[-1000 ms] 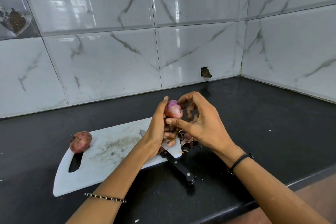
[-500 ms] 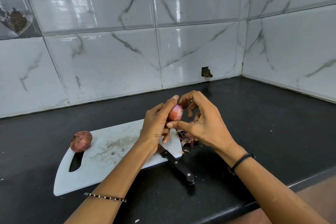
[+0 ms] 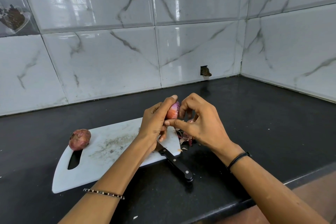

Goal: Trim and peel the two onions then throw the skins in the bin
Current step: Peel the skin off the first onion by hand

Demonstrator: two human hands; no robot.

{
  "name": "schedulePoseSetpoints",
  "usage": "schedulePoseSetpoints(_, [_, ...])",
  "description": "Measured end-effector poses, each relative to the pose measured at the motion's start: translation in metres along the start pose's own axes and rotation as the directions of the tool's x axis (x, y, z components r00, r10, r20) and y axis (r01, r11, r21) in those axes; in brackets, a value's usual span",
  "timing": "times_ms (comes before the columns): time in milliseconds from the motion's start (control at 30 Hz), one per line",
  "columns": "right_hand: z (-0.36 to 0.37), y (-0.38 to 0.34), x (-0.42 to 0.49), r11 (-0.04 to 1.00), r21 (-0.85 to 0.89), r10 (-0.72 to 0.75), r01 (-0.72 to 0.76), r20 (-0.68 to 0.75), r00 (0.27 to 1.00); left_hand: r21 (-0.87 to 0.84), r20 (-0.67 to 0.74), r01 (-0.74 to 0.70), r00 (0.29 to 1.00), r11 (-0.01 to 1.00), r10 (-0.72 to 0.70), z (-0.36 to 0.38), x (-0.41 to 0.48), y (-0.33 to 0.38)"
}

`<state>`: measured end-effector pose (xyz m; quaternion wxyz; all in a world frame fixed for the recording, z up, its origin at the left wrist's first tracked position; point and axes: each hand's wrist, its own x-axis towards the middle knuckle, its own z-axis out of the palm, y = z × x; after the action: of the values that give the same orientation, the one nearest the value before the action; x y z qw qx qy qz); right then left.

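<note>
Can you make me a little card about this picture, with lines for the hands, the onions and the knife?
left hand: grips the held onion
right hand: thumb and fingers pinch the held onion
held onion: pinkish, raised above the cutting board's right end
second onion: skin on, lies at the board's left end beside its handle slot
knife: black handle, untouched, lies across the board's near right edge
onion skins: small pile on the black counter, right of the board
bin: not in view
</note>
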<state>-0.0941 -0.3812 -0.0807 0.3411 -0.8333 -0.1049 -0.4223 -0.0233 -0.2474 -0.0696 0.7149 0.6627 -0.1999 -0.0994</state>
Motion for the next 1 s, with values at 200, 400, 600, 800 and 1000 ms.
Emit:
schedulePoseSetpoints(200, [0.0, -0.004, 0.001, 0.999, 0.025, 0.027, -0.027, 0.0, 1.0, -0.002, 0.007, -0.005, 1.0, 1.0, 0.005, -0.001, 0.0, 0.001])
schedulePoseSetpoints(400, [-0.003, -0.004, 0.003, 0.998, 0.062, 0.01, -0.011, 0.015, 1.0, 0.002, -0.007, 0.004, 1.0, 1.0, -0.004, -0.001, 0.0, -0.001])
schedulePoseSetpoints(600, [-0.009, 0.002, 0.004, 0.999, 0.016, -0.044, 0.044, 0.028, 0.999, -0.037, -0.044, 0.041, 0.998, 0.998, -0.042, -0.008, 0.002, 0.001])
schedulePoseSetpoints(800, [-0.008, 0.004, 0.003, 0.995, -0.059, -0.08, 0.08, 0.004, 0.997, -0.006, -0.035, 0.065, 0.997, 0.998, -0.065, -0.007, 0.002, 0.0])
schedulePoseSetpoints(1000, [-0.007, 0.006, -0.001, 0.988, -0.15, -0.018, 0.04, 0.147, 0.989, -0.124, -0.051, 0.127, 0.99, 0.984, -0.135, -0.008, 0.001, 0.005])
